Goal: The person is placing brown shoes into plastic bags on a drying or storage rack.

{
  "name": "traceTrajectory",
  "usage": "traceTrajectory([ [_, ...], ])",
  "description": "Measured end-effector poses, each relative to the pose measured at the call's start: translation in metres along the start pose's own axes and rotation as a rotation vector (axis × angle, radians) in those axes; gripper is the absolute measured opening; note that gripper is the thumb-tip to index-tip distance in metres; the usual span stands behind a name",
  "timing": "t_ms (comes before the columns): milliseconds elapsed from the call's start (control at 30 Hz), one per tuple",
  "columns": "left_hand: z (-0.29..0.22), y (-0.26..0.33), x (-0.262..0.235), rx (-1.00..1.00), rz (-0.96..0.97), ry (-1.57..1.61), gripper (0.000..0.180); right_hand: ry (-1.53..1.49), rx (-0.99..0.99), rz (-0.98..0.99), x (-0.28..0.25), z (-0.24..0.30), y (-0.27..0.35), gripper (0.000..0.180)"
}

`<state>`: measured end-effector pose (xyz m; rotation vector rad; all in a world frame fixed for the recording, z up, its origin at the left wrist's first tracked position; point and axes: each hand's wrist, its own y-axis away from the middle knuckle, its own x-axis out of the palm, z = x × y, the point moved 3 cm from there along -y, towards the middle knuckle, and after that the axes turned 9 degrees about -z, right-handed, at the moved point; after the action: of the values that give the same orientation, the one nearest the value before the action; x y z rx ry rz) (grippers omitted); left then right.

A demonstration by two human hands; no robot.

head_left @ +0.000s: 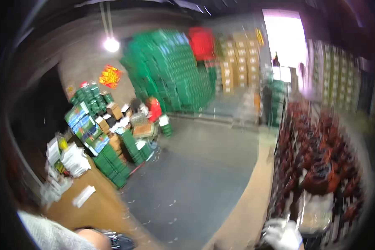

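At the lower right is my right hand (281, 235) in a white glove, its fingers smeared by motion. Just beside it lies a clear, shiny plastic-looking package (316, 211) with pale contents; I cannot tell whether the hand touches it. A long row of dark red, rounded objects (321, 156) stretches away from there, too blurred to name. Grey cloth (54, 233) and a patch of bare skin show at the lower left edge, beside a dark, shiny object (120, 240). My left hand is not visible.
Green crates (166, 71) stand in a tall stack at the back, next to cardboard cartons (239, 62). A person in red (154, 109) is among boxes at the left. White papers or bags (75, 160) lie near a brown surface (87, 212). A bright doorway (284, 37) opens at the back right.
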<state>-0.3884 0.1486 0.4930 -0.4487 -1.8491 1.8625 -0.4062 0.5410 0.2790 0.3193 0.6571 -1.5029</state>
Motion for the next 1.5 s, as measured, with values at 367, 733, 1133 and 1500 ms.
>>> traceTrajectory([
  [367,0.264,0.052,0.416,-0.043,0.041,0.282,0.044,0.038,0.161,0.127,0.082,-0.048,-0.408,0.043],
  [733,0.398,0.158,0.914,-0.213,0.201,0.577,0.042,0.117,0.858,-0.029,0.082,-0.372,-0.712,0.048],
  [1133,0.438,0.727,1.268,-0.231,1.722,0.656,0.036,0.128,1.073,-0.245,0.216,-0.898,-1.081,0.077],
  [1500,0.471,1.058,1.445,-0.595,1.936,0.778,0.064,0.881,1.017,-0.285,0.241,-1.448,-1.334,0.054],
])
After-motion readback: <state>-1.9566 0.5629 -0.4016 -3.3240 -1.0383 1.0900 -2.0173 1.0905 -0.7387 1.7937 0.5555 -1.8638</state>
